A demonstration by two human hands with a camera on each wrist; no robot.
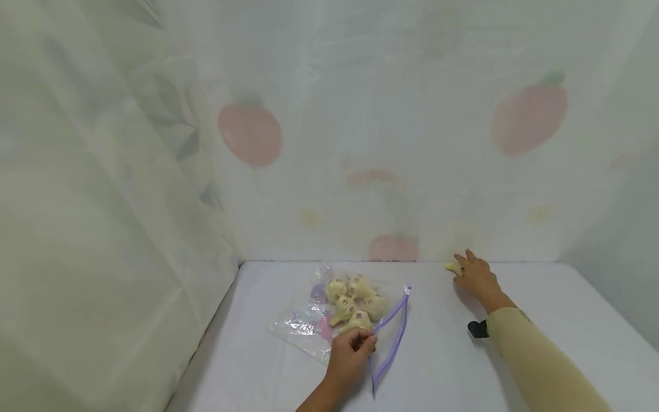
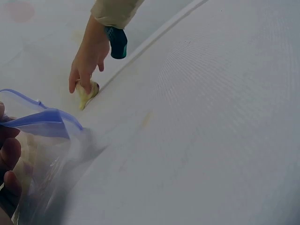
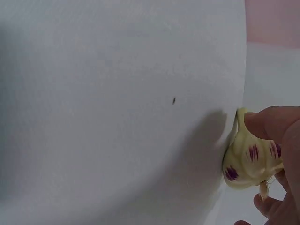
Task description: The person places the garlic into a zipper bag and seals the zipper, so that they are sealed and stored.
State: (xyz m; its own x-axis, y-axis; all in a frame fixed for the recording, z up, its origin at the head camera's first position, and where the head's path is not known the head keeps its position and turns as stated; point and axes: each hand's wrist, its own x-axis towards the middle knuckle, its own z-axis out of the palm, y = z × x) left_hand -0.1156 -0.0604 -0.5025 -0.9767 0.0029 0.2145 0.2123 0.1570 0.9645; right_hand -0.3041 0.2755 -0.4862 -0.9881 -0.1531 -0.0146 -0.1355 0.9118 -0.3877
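My left hand (image 1: 349,356) pinches the rim of a clear zip bag (image 1: 304,337) with a purple zip edge (image 1: 393,343), its mouth gaping toward the right. Inside the bag lie several pale garlic bulbs (image 1: 355,303). Far to the right, my right hand (image 1: 479,277) grips a single garlic bulb (image 3: 248,159) at the table's back edge. In the right wrist view, the thumb (image 3: 272,123) lies across this bulb and other fingers are on its far side. Purple streaks mark its skin, and its stem points away from the palm.
A white-covered table (image 1: 437,366) ends at the back against a pale curtain (image 1: 391,143) printed with red fruit. More pale sheeting (image 1: 103,229) hangs at the left side. A dark wrist device (image 1: 477,329) sits by the right sleeve. One tiny dark speck (image 3: 174,100) lies on the cloth.
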